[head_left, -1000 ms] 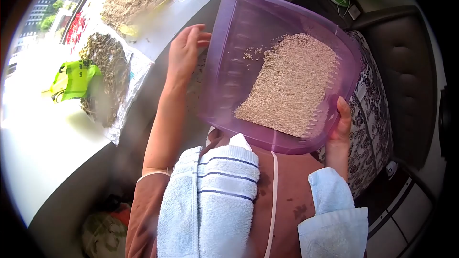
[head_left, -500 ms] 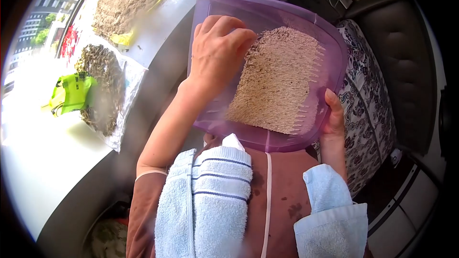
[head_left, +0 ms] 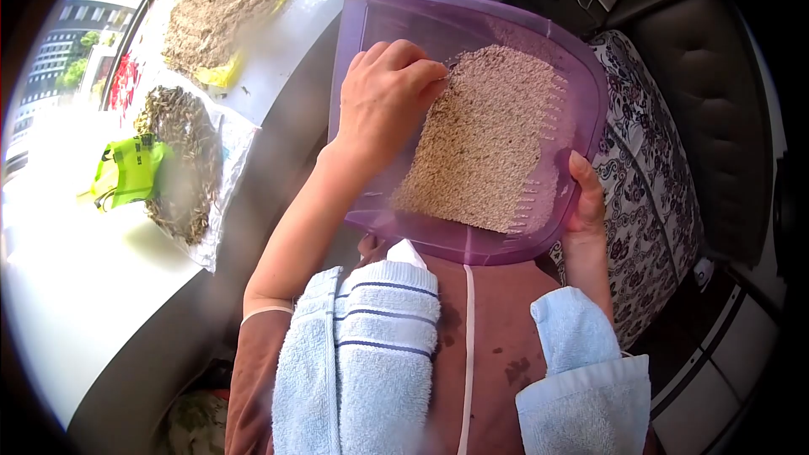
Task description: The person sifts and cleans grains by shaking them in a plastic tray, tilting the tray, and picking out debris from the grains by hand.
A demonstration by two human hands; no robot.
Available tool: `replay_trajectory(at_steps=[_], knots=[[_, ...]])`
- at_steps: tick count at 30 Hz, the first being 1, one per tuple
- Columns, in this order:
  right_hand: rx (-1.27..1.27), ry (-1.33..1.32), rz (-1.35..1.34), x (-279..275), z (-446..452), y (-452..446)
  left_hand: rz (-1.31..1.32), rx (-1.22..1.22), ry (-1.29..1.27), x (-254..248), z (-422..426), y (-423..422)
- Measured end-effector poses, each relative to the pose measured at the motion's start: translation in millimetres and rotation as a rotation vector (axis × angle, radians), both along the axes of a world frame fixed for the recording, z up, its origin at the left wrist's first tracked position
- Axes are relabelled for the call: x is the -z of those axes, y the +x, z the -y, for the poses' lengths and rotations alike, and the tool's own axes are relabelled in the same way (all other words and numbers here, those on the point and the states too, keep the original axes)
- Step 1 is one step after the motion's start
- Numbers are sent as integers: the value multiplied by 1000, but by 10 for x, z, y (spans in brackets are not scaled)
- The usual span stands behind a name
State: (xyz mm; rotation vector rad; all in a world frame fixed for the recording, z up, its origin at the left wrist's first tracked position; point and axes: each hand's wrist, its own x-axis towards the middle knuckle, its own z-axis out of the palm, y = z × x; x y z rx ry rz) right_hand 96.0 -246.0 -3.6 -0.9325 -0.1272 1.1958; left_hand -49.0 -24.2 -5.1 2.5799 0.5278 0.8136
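Note:
A purple translucent plastic winnowing scoop [head_left: 575, 67] rests against my front, tilted. Across its ribbed bottom spreads a layer of small tan grains [head_left: 484, 139], with some darker bits along its upper left edge. My right hand [head_left: 587, 198] grips the scoop's right rim, thumb on the inside and the other fingers hidden underneath. Over the scoop's left part is my left hand [head_left: 388, 97], its fingertips pinched together at the upper left edge of the grains. Whatever lies between those fingertips is too small or hidden to make out.
On the white sill [head_left: 101, 303] to the left lie a bag of dried brownish pieces [head_left: 181, 160], a bright green packet [head_left: 126, 170] and a heap of sandy material [head_left: 223, 8]. A patterned cushion [head_left: 645, 177] is on the right, before a dark padded backrest [head_left: 695, 101].
My left hand has moved slightly down, still pinched at the edge of the grains. The scoop has shifted a little to the left in view, with my right hand still on its rim.

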Motion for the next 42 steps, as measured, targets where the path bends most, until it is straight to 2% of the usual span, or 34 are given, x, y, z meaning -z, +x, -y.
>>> replay_trajectory(at_steps=[6, 9, 13, 17, 19, 21, 22, 25, 26, 27, 29, 37, 42], knots=[[14, 16, -114, 62, 78, 58, -136, 107, 61, -11, -35, 85], [51, 4, -159, 101, 64, 71, -10, 79, -72, -23, -13, 62], [92, 19, -188, 139, 74, 109, 107, -32, -966, -194, 16, -186], [133, -6, -74, 162, 124, 198, 272, -148, -1148, -335, 67, -672], [144, 1, -61, 169, 130, 183, 185, -157, -1315, -265, -24, -1067], [116, 16, -52, 139, 125, 214, -372, -200, -248, -41, -110, -1274], [98, 21, -49, 131, 129, 218, -440, -260, 240, 11, -105, -1282], [71, 9, -67, 136, 119, 206, -182, -238, -268, -208, 71, -841], [67, 1, -57, 132, 99, 182, -114, -153, -384, -228, 129, -687], [64, -6, -46, 114, 79, 158, -49, 14, -280, -191, 116, -545], [52, -3, -55, 78, 52, 155, 3, 47, -161, -102, 152, -230], [50, 44, -112, 93, 45, 125, -111, 85, -199, -48, 140, -34], [65, 35, -95, 74, 59, 111, -92, 116, -99, -38, 132, 19]])
